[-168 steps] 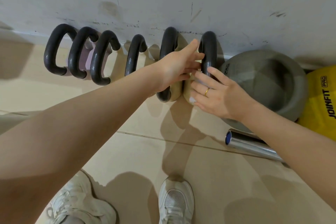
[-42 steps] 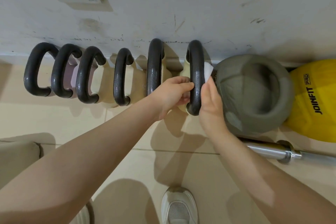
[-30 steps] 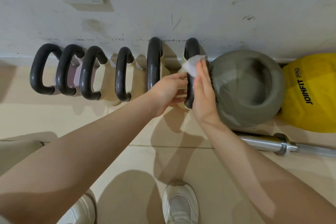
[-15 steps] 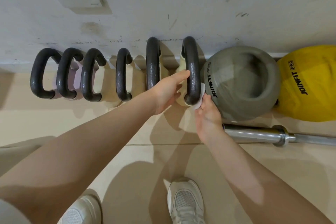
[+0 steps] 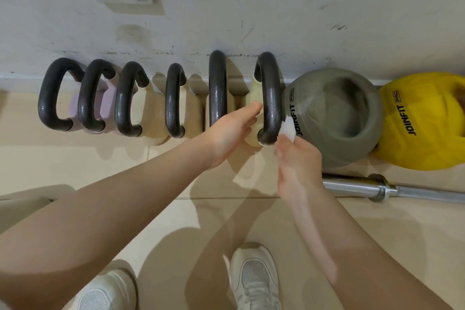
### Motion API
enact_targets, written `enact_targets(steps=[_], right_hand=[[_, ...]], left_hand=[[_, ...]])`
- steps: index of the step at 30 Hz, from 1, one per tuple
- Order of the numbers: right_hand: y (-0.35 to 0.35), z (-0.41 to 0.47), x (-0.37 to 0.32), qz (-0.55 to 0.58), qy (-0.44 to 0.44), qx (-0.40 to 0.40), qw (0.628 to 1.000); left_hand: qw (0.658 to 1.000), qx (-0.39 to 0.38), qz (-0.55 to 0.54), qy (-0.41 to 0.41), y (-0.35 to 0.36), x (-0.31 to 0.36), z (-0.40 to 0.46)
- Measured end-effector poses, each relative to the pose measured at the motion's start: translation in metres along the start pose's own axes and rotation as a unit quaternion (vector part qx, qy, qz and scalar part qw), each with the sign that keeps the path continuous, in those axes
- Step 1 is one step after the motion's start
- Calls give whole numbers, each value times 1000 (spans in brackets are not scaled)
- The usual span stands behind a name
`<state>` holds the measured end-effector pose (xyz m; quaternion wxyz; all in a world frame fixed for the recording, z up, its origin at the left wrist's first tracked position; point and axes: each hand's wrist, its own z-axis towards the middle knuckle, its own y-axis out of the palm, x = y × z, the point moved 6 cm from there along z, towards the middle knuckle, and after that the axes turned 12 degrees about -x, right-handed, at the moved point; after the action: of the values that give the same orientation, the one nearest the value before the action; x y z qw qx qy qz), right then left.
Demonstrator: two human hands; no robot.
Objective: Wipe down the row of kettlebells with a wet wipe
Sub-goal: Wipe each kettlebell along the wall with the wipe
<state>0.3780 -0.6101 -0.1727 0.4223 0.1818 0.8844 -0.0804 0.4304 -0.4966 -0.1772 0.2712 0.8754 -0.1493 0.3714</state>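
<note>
- Six small kettlebells [image 5: 269, 98] with dark handles stand in a row against the wall [image 5: 276, 7], and we are working on the rightmost of them, the cream one just beside the big grey kettlebell [image 5: 334, 118].
- Our right hand [image 5: 297, 158] has its grip pinched together on the wet wipe [image 5: 286, 129], which is folded small and pressed against the lower right side of that dark handle.
- Our left hand [image 5: 231, 131] has its grip apart, fingers straight, fingertips resting on the cream body just left of the same handle, seemingly steadying it.
- As for progress, we judge the task to be underway on this one bell; its handle looks faintly shiny, but we cannot tell from sheen alone how much of it is wiped.
- Whether the five bells to the left are already cleaned we cannot tell; nothing on them marks them as wet or dry.
- Grey bell and the yellow kettlebell [image 5: 425, 123] to the right show no wipe contact now, so we take them as possibly still to do.
- On the floor [image 5: 176, 221] near the grey bell lies a steel barbell [image 5: 377, 189], apart from our job.
</note>
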Motion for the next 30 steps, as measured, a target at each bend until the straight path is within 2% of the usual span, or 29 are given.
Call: enact_targets(steps=[5,7,9,13,16,18,20,23,27,30], right_hand=[[23,-19,-32,-30,-137,-44,989],[48,-18,-37,-49,-151,-98,982],[72,-15,-32,-78,-150,-143,975],[98,-16,-25,-78,-145,-135,977],[105,-20,-27,-118,-140,-130,974],[105,-23,-31,-138,-142,-129,972],[104,-28,-36,-171,-167,-136,961],[101,-34,-42,-205,-197,-146,947],[93,-43,-36,-252,-201,-150,935],[79,-53,-29,-280,-214,-109,929]], left_hand=[[995,10,68,78,-6,25,-33],[992,25,74,98,-13,34,-52],[989,78,78,96,-26,36,-68],[978,140,143,52,-47,36,-84],[972,109,206,35,-48,40,-91],[974,74,214,20,-49,42,-95],[974,73,214,13,-54,43,-97],[984,87,158,-6,-62,40,-90],[997,52,46,-22,-57,33,-79],[999,-2,35,-40,-43,26,-80]])
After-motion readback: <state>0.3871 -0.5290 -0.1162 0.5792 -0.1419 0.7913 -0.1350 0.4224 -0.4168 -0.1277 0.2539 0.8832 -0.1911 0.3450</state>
